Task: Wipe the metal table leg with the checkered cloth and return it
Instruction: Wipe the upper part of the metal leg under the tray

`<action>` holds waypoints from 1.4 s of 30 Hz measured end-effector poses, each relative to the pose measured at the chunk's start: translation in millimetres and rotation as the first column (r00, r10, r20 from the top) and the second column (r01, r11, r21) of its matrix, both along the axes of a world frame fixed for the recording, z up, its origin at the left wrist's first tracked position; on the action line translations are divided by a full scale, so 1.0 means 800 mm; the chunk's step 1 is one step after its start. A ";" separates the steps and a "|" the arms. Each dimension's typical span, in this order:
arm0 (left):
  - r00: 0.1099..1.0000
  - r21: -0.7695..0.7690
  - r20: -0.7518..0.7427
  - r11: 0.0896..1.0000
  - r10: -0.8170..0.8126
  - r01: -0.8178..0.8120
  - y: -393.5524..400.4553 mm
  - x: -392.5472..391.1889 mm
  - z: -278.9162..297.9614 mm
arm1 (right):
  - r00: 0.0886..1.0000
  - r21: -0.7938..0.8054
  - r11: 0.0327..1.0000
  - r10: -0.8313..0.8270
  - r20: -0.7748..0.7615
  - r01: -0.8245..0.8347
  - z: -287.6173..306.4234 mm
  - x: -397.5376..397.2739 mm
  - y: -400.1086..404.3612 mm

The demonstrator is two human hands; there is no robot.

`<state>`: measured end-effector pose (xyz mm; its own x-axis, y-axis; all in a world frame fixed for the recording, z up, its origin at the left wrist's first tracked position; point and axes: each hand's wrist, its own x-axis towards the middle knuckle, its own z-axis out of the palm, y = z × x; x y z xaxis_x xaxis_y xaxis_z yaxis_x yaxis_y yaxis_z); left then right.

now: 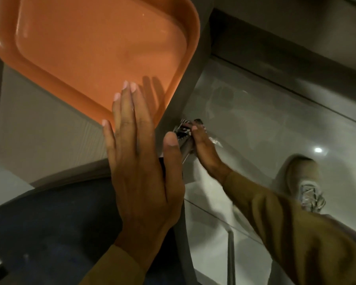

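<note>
My left hand lies flat and open on the corner of the table, fingers together, holding nothing. Below the table corner, my right hand reaches down and is closed around the dark checkered cloth, pressing it against the metal table leg. Only a short stretch of the shiny leg shows between my thumb and the right hand. Most of the cloth is hidden under the right fingers.
An orange plastic tray sits on the table near its corner, just beyond my left fingertips. A dark blue chair seat is below. The glossy tiled floor, my shoe and a thin metal chair leg lie to the right.
</note>
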<state>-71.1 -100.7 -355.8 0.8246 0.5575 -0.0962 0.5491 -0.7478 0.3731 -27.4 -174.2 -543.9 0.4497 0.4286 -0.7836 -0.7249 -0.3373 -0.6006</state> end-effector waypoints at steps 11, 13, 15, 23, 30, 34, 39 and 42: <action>0.999 0.018 -0.034 1.000 -0.008 0.008 0.000 0.001 0.004 | 0.980 0.162 0.984 -0.104 0.170 0.076 0.035 -0.045 -0.019; 1.000 0.012 -0.019 1.000 -0.016 0.016 0.002 0.000 0.002 | 0.998 0.040 0.998 -0.041 0.057 0.038 -0.019 -0.027 -0.016; 1.000 0.021 -0.001 1.000 -0.012 0.012 0.001 0.001 0.000 | 0.996 -0.037 0.999 -0.037 -0.077 0.034 -0.043 -0.010 -0.010; 0.999 0.021 -0.034 0.999 0.028 -0.028 -0.001 0.005 0.003 | 0.954 0.244 0.970 -0.081 0.289 0.008 0.117 -0.084 -0.055; 0.999 0.032 -0.025 0.999 0.019 -0.018 0.001 -0.001 -0.002 | 0.996 -0.028 0.995 -0.094 -0.007 0.094 0.006 -0.041 -0.019; 0.999 0.025 -0.014 0.999 0.034 -0.034 0.000 -0.002 -0.004 | 0.987 -0.073 0.992 -0.111 -0.120 0.103 -0.019 -0.013 0.005; 0.998 0.046 -0.008 0.997 0.057 -0.056 0.000 -0.001 0.000 | 0.996 -0.001 1.000 -0.003 0.085 0.003 0.074 -0.026 -0.026; 0.998 0.074 -0.009 0.995 0.069 -0.068 -0.002 0.001 -0.001 | 0.933 -0.011 0.987 0.155 0.325 -0.160 0.126 -0.019 -0.043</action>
